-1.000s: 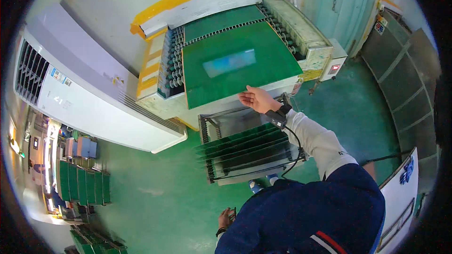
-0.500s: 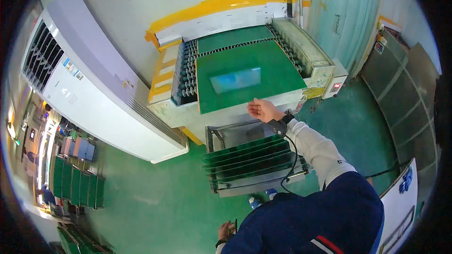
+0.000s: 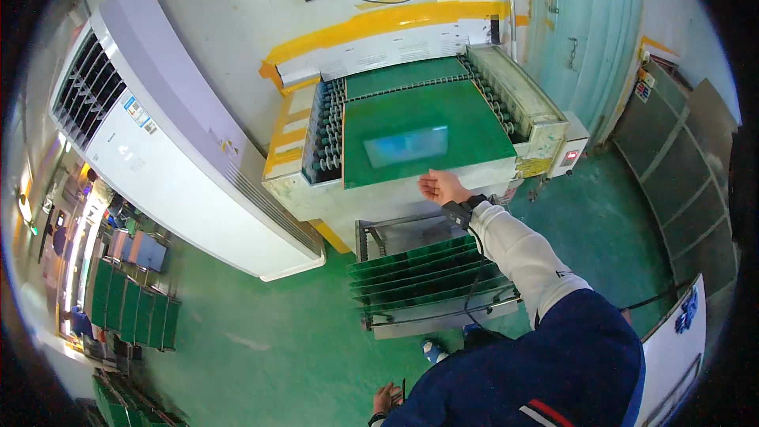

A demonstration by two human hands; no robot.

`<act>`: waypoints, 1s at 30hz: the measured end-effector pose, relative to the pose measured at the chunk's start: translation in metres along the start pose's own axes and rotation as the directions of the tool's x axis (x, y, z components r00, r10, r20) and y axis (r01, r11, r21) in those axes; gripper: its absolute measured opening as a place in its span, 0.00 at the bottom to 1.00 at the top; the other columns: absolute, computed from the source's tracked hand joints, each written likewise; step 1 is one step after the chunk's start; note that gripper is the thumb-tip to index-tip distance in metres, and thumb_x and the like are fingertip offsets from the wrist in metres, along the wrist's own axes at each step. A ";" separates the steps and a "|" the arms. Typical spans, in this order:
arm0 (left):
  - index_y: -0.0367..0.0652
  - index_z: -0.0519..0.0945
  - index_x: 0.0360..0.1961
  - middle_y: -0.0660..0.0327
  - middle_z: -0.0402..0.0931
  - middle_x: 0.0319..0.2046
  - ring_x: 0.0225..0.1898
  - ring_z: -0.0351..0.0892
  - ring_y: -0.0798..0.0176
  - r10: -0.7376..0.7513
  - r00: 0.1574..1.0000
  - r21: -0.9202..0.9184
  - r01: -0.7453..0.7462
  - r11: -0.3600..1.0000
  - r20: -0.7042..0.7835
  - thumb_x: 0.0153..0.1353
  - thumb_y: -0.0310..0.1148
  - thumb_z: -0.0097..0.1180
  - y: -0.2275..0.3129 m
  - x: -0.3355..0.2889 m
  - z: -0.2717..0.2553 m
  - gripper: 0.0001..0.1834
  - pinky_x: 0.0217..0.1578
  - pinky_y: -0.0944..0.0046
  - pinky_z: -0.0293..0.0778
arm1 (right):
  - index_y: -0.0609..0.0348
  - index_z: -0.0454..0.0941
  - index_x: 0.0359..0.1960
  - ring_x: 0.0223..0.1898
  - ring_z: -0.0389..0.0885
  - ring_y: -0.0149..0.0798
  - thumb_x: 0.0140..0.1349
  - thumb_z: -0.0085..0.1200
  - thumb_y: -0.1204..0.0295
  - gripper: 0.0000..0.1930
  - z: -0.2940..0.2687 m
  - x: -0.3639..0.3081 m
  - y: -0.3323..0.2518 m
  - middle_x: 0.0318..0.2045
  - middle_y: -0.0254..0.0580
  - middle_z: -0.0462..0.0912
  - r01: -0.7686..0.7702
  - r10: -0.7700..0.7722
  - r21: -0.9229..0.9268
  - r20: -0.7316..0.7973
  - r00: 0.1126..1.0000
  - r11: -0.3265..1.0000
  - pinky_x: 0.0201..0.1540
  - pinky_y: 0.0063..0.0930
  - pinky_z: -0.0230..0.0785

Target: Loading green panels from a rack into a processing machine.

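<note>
- Roller conveyor [image 3: 379, 202]: landmark for all positions below.
- Front green panel [image 3: 455, 111]: lies flat on the conveyor's rollers, its near edge at the conveyor's front.
- Rear green panel [image 3: 407, 76]: farther back on the conveyor, behind the front one.
- Right hand [image 3: 444, 187]: at the conveyor's front, just beside the panel's near edge; fingers loosely bent, not closed on anything; contact cannot be told.
- Left hand [image 3: 386, 398]: low, well apart from the conveyor; finger state cannot be told.
- Slotted rack [image 3: 443, 322]: below the conveyor's front, holding several green panels [image 3: 427, 267].
- Floor-standing air conditioner [image 3: 190, 166]: left of the conveyor.
</note>
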State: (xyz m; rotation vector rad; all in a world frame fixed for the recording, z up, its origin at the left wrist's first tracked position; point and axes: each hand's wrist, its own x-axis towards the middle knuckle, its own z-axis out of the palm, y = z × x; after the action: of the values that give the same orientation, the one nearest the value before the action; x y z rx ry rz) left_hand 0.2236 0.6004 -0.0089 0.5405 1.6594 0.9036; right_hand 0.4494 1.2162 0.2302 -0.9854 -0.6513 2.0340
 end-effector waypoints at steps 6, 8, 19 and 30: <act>0.38 0.72 0.48 0.55 0.80 0.36 0.34 0.82 0.53 -0.132 0.989 -0.100 0.126 0.987 -0.059 0.64 0.42 0.57 0.005 -0.004 0.012 0.20 0.27 0.53 0.79 | 0.58 0.76 0.42 0.37 0.81 0.39 0.70 0.43 0.56 0.18 -0.010 0.008 -0.003 0.38 0.42 0.83 0.015 -0.015 0.002 -0.002 1.000 1.000 0.42 0.37 0.75; 0.38 0.72 0.48 0.55 0.80 0.36 0.34 0.82 0.53 -0.254 0.963 -0.148 0.240 0.959 -0.086 0.64 0.42 0.57 0.011 0.004 0.020 0.20 0.27 0.52 0.80 | 0.58 0.76 0.42 0.37 0.81 0.39 0.70 0.44 0.56 0.18 -0.018 0.007 -0.008 0.38 0.42 0.83 0.035 -0.035 0.016 0.015 0.999 0.999 0.42 0.37 0.75; 0.39 0.73 0.51 0.56 0.81 0.39 0.34 0.82 0.57 0.273 0.962 0.309 -0.260 0.915 0.001 0.64 0.39 0.56 0.042 0.030 0.094 0.19 0.28 0.56 0.78 | 0.57 0.80 0.32 0.30 0.81 0.34 0.62 0.51 0.45 0.24 -0.021 -0.064 -0.021 0.29 0.38 0.83 0.123 0.190 -0.767 0.306 0.933 0.630 0.36 0.29 0.73; 0.40 0.73 0.50 0.58 0.81 0.39 0.34 0.82 0.60 -0.345 0.931 -0.424 0.267 0.865 -0.117 0.66 0.40 0.54 0.105 0.031 0.100 0.18 0.30 0.62 0.75 | 0.62 0.83 0.39 0.41 0.81 0.51 0.57 0.48 0.35 0.36 -0.087 -0.068 0.027 0.37 0.52 0.84 0.388 0.328 -0.921 0.355 0.875 -0.038 0.44 0.41 0.70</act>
State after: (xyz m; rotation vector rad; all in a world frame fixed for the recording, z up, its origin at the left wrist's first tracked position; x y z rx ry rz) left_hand 0.2993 0.7145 0.0462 -0.0985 1.6072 1.0426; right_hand 0.5367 1.1550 0.1905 -1.0656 -2.7879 1.3862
